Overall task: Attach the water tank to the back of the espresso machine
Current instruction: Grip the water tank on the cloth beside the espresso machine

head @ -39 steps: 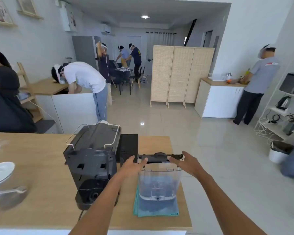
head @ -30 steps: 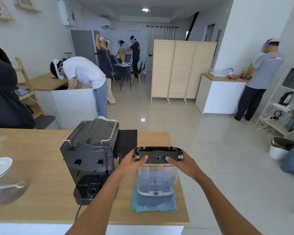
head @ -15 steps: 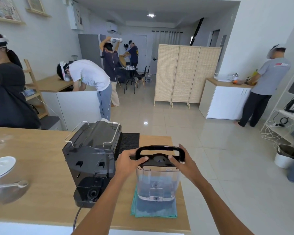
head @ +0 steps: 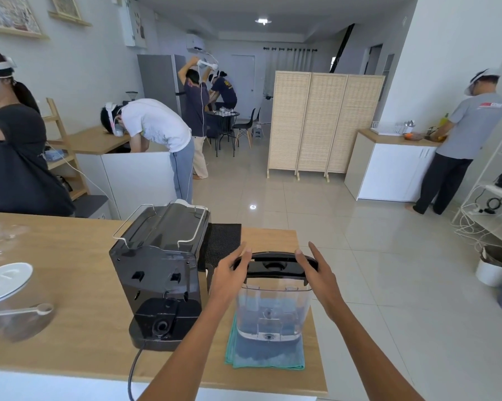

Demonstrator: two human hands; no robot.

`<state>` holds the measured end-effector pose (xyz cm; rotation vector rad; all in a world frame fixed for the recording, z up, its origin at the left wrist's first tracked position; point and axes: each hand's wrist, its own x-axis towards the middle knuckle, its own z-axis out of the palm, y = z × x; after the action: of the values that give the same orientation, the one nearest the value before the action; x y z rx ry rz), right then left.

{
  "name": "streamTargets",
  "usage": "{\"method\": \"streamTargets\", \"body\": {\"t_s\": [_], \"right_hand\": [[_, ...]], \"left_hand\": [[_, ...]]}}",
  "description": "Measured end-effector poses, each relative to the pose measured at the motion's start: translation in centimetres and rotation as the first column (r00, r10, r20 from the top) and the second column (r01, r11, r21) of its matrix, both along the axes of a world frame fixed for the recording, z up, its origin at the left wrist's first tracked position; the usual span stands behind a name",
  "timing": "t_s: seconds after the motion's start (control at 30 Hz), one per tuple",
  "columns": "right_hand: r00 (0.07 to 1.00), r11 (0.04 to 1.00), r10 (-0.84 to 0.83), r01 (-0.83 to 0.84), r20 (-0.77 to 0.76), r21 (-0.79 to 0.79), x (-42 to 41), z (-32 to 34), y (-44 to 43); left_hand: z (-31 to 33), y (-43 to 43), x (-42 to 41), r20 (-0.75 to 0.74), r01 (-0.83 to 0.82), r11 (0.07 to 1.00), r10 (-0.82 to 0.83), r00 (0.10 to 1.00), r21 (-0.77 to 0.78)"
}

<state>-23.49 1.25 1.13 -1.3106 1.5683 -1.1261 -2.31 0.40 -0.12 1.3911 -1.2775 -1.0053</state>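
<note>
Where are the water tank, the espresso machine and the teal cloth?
water tank (head: 274, 311): head view, on its clear front wall.
espresso machine (head: 157, 270): head view, on its back panel.
teal cloth (head: 265, 355): head view, on the fold before the tank.

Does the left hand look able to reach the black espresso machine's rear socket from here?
Probably yes: the left hand rests at the clear water tank's handle, and nothing lies between it and the black espresso machine.

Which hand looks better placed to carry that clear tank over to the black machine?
Probably the left hand: it rests on the clear plastic water tank's black handle, on the side beside the black espresso machine.
</note>
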Motion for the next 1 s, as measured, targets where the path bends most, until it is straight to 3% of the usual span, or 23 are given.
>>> {"method": "streamTargets", "body": {"t_s": [0.17, 0.3, 0.47, 0.6, 0.87, 1.0], "right_hand": [[0.998, 0.998, 0.065, -0.065, 0.013, 0.000, -0.5, -0.3, 0.3], [0.990, 0.990, 0.142, -0.142, -0.013, 0.018, -1.3, -1.1, 0.8], [0.969, 0.974, 0.228, -0.228, -0.092, 0.006, -1.3, -2.0, 2.2], [0.975, 0.980, 0.198, -0.199, -0.104, 0.000, -1.2, -2.7, 2.5], [0.965, 0.973, 0.172, -0.198, -0.199, -0.120, -1.5, -4.5, 1.8], [0.963, 0.967, 0.207, -0.228, -0.175, -0.113, -2.2, -5.2, 1.7]], "left_hand": [[0.4, 0.5, -0.2, -0.086, 0.100, 0.991, -0.092, 0.992, 0.094], [-0.7, 1.3, 0.5, -0.056, 0.131, 0.986, -0.126, 0.990, 0.101], [-2.1, 2.3, 1.1, 0.126, 0.223, 0.970, -0.233, 0.964, 0.093], [-2.6, 2.4, 1.4, 0.254, 0.230, 0.970, -0.241, 0.937, 0.071], [-3.5, 2.6, 1.5, 0.297, 0.199, 0.977, -0.213, 0.931, 0.076], [-3.8, 2.6, 1.6, 0.354, 0.201, 0.977, -0.212, 0.911, 0.068]]}}
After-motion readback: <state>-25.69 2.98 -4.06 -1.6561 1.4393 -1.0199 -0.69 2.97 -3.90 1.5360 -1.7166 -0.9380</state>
